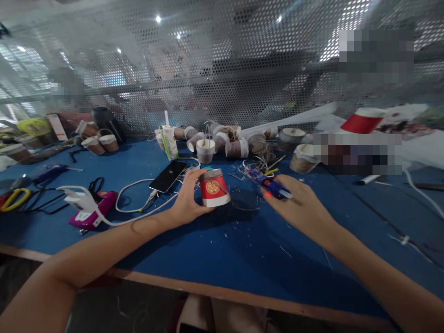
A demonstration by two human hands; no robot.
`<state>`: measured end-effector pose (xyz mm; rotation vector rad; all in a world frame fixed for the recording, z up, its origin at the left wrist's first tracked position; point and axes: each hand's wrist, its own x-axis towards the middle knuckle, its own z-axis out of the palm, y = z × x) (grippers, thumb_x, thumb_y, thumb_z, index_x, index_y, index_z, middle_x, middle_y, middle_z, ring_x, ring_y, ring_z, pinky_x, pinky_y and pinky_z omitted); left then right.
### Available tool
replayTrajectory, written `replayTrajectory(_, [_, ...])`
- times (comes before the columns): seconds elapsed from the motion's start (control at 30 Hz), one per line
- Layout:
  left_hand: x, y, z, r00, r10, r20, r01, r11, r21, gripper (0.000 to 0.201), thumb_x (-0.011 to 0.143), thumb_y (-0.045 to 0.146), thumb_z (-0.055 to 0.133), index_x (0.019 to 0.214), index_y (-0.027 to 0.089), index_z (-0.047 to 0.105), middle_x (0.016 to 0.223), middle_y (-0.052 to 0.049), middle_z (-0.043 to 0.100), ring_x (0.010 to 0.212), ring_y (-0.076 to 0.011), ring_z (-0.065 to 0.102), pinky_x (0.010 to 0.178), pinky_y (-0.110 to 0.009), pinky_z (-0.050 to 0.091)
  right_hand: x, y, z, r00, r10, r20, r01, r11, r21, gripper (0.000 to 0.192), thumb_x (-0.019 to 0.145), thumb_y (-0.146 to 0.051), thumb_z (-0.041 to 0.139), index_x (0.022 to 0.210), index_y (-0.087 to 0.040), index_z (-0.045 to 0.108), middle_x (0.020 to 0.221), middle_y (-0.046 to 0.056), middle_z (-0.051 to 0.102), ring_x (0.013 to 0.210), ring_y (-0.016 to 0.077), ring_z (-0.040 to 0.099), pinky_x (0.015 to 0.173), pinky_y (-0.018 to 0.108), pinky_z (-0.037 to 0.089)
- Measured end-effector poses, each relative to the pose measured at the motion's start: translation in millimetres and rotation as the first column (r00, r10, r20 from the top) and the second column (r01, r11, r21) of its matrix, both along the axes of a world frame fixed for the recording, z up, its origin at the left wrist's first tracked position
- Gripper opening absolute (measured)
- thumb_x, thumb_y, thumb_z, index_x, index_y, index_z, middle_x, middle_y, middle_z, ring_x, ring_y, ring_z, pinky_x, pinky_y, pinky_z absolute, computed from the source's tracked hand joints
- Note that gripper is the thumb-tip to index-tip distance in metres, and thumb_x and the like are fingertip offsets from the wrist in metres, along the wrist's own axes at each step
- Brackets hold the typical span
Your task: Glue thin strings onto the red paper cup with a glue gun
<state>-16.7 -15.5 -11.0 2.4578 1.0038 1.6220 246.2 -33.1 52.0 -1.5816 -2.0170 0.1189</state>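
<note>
Spanning blue worktable (208,249), perforated mesh wall (222,74)

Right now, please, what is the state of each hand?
Left hand: closed around the small red cup standing on the blue table.
Right hand: closed, holding a blue glue gun.

Bright ceiling lamps glare through the mesh, edges bow with wide-angle distortion, and the moving right hand (300,206) blurs.
</note>
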Motion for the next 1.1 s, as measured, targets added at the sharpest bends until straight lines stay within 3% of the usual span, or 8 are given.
replayTrajectory(0.2, [1.2,1.6,-0.6,1.0,-0.01,0.002,0.01,1.0,0.011,0.078,0.067,0.033,0.079,0.131,0.021,0.038,0.121,-0.012,0.054,0.113,-0.0289,0.054,0.097,-0.049,0.048,58.5,-12.1,-13.1,0.803,-0.406,0.436,0.439,0.898,0.028,0.029,0.077,-0.044,0.059,0.077,-0.022,0.04,0.076,0.016,0.052,0.056,0.0317,0.059,0.045,0.038,0.036])
replayTrajectory(0.33, [0.6,2.0,-1.6,1.0,-0.012,0.012,0.012,1.0,-0.014,0.078,0.066,0.033,0.079,0.131,0.021,0.038,0.121,-0.011,0.054,0.113,-0.0291,0.054,0.098,-0.05,0.046,88.9,-4.8,-23.7,0.801,-0.434,0.413,0.369,0.9,0.232,0.047,0.08,-0.069,0.046,0.078,-0.022,0.043,0.067,0.016,0.047,0.068,0.0462,0.059,0.043,0.043,0.039])
replayTrajectory(0.47, [-0.3,1.4,-3.6,0.999,0.0,0.04,0.003,0.997,-0.082,0.081,0.063,0.032,0.081,0.13,0.023,0.038,0.124,-0.011,0.051,0.117,-0.0306,0.052,0.101,-0.051,0.044,64.1,-5.5,-7.5,0.855,-0.326,0.404,0.18,0.916,0.358,0.059,0.078,-0.078,0.043,0.084,-0.02,0.047,0.071,0.017,0.053,0.078,0.0459,0.061,0.064,0.061,0.047])
replayTrajectory(0.6, [-0.8,1.7,-6.0,0.995,-0.013,0.101,0.028,0.988,-0.151,0.082,0.061,0.032,0.081,0.131,0.023,0.038,0.126,-0.011,0.049,0.119,-0.0314,0.05,0.104,-0.053,0.042,1.9,-14.4,11.2,0.993,0.043,0.106,-0.076,0.938,0.337,0.058,0.079,-0.072,0.05,0.101,-0.019,0.048,0.107,0.021,0.061,0.112,0.0406,0.056,0.088,0.058,0.048])
replayTrajectory(0.7, [-0.9,2.2,-6.2,0.99,-0.035,0.134,0.06,0.982,-0.18,0.081,0.062,0.033,0.081,0.13,0.023,0.038,0.126,-0.012,0.048,0.12,-0.0313,0.049,0.106,-0.053,0.04,-30.4,-14.0,9.4,0.926,0.338,-0.166,-0.35,0.936,-0.045,0.045,0.077,-0.062,0.06,0.088,-0.024,0.041,0.109,0.014,0.064,0.102,0.0293,0.063,0.082,0.047,0.054])
replayTrajectory(0.8, [-0.8,2.6,-5.4,0.988,-0.042,0.152,0.072,0.977,-0.199,0.082,0.061,0.033,0.081,0.129,0.021,0.038,0.126,-0.013,0.048,0.121,-0.0323,0.049,0.107,-0.055,0.039,-40.8,-6.4,1.0,0.836,0.376,-0.399,-0.507,0.807,-0.302,0.048,0.072,-0.056,0.071,0.08,-0.025,0.035,0.085,0.005,0.064,0.078,0.022,0.066,0.067,0.038,0.055])
replayTrajectory(0.93, [-0.4,3.5,-5.5,0.985,-0.054,0.164,0.09,0.971,-0.223,0.081,0.061,0.035,0.081,0.129,0.021,0.038,0.126,-0.013,0.047,0.121,-0.0322,0.049,0.107,-0.054,0.04,-38.3,3.4,3.2,0.63,0.277,-0.725,-0.707,0.591,-0.388,0.052,0.07,-0.043,0.077,0.074,-0.025,0.028,0.062,-0.009,0.05,0.052,0.0133,0.062,0.048,0.025,0.047])
replayTrajectory(1.1, [-2.6,5.6,-6.2,0.958,-0.198,0.206,0.245,0.939,-0.239,0.075,0.069,0.04,0.074,0.13,0.022,0.035,0.126,-0.013,0.047,0.119,-0.0305,0.052,0.106,-0.052,0.043,-27.3,14.3,21.2,0.509,0.11,-0.854,-0.639,0.713,-0.289,0.039,0.077,-0.04,0.067,0.072,-0.025,0.031,0.048,-0.011,0.044,0.03,0.0071,0.038,0.029,0.019,0.029])
